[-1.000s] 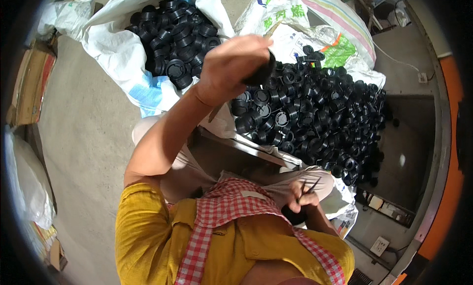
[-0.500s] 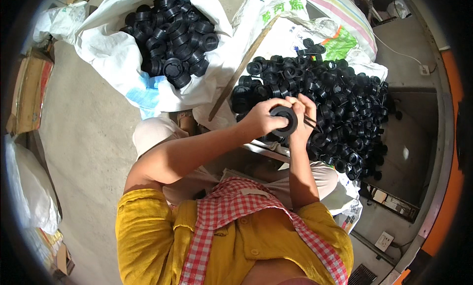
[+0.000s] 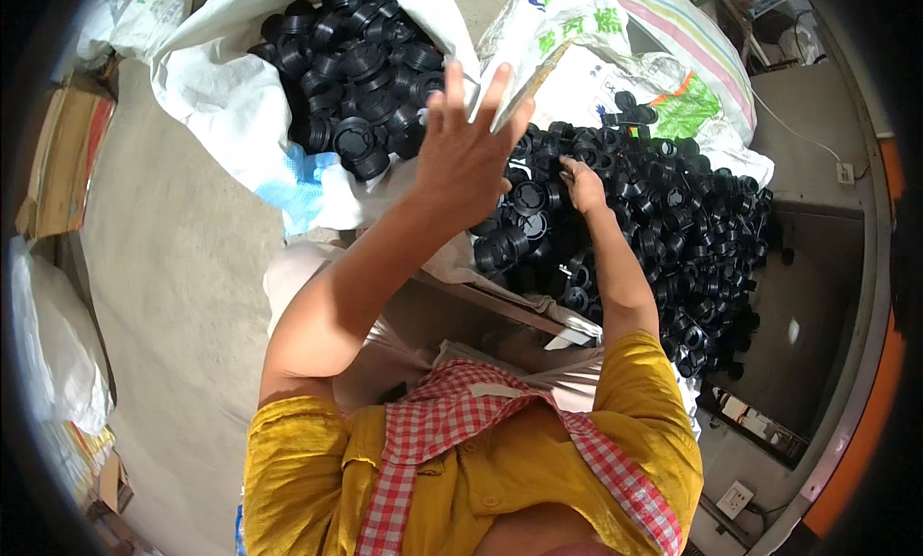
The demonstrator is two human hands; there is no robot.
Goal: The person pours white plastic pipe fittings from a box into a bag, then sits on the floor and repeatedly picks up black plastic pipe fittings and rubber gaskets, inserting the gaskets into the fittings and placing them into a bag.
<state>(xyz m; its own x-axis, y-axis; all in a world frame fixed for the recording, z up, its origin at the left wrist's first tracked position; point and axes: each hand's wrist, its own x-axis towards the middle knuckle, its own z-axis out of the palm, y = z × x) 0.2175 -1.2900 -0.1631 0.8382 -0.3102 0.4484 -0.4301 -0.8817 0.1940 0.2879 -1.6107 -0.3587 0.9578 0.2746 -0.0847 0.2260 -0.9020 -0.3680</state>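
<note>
My left hand is raised with its fingers spread between the two groups of black parts, holding nothing. My right hand is at the near-left part of a large pile of black plastic caps, thumb and fingers pinched on a black plastic cap; part of the grip is hidden. Larger round threaded caps lie at the pile's left edge, near my left wrist. More threaded black caps fill an open white woven sack at the far left.
A wooden stick lies beyond my left hand. Printed white sacks stand behind the pile. Cardboard and a plastic bag line the left side. A metal-edged support runs under the pile's near edge.
My hands have parted. The black ring-shaped cap they held together is no longer in my left hand, which has moved up and left and opened. My right hand has reached into the pile.
</note>
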